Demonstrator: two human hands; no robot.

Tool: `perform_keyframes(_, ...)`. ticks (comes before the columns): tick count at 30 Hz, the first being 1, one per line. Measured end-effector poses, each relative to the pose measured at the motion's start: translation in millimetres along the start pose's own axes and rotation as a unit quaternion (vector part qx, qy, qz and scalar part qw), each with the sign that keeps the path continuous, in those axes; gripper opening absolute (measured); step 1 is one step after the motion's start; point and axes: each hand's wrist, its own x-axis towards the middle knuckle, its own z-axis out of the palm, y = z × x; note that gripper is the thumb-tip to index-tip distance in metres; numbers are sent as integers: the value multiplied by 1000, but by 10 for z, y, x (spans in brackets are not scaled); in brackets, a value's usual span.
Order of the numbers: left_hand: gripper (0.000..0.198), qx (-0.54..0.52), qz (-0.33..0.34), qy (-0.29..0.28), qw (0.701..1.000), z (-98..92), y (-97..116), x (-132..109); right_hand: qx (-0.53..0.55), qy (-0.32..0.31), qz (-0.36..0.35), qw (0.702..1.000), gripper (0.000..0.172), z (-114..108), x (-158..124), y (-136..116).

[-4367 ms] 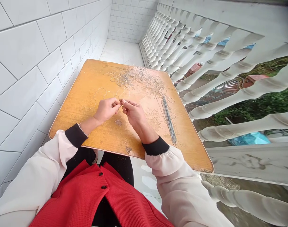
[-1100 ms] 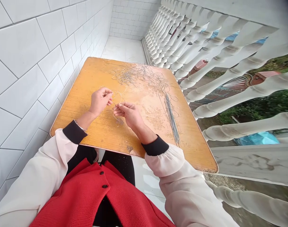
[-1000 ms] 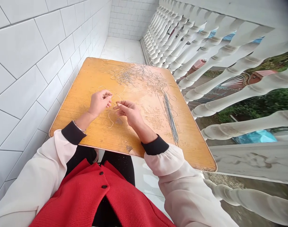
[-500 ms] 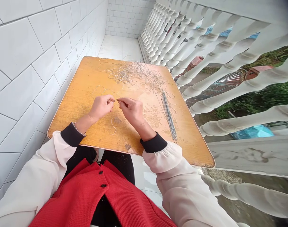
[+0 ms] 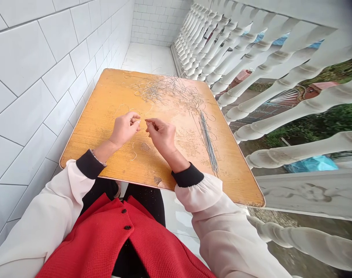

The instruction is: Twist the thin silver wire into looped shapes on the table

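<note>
Hands had eased slightly apart since the last shot: left hand [image 5: 124,129] and right hand [image 5: 161,136] both pinched closed on a thin wire [image 5: 133,151], over the wooden table [image 5: 86,143], wire tangle [image 5: 167,88] just beyond.

Worktop [image 5: 89,150]: lying under the left hand [image 5: 124,130] and right hand [image 5: 161,136]
Wire tangle [image 5: 167,90]: lying ahead of both hands
Straight wires [image 5: 208,143]: lying right of the right hand
Tiled wall [image 5: 48,77]: rising left of the left hand

One head-worn camera, above the chest [image 5: 106,239], faces forward and down, close over the worktop [image 5: 89,143], with left hand [image 5: 124,129] and right hand [image 5: 161,135] central; tiled wall [image 5: 34,96] left of worktop, railing [image 5: 280,7] right.
</note>
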Motion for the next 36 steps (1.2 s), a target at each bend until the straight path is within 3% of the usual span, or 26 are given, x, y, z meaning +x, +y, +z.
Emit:
perform_keyframes(6, 16, -5, -4, 2, 1000, 9, -12, 17, 29, -4, 22, 999, 26, -7, 11, 23)
perform_keyframes(15, 7, -39, -41, 12, 998, 26, 21, 9, 49, -5, 38, 998, 25, -6, 16, 0)
perform_keyframes(22, 12, -45, -108, -64, 991, -4, 69, -17, 45, 35, 56, 997, 28, -77, 84, 44)
perform_keyframes(27, 16, 29, -61, -124, 990, 33, 22, -53, 26, 39, 43, 998, 28, -107, 105, 76)
perform_keyframes(36, 7, -37, -58, -49, 996, 31, 98, -19, -23, -12, -18, 1000, 28, -79, 38, 52)
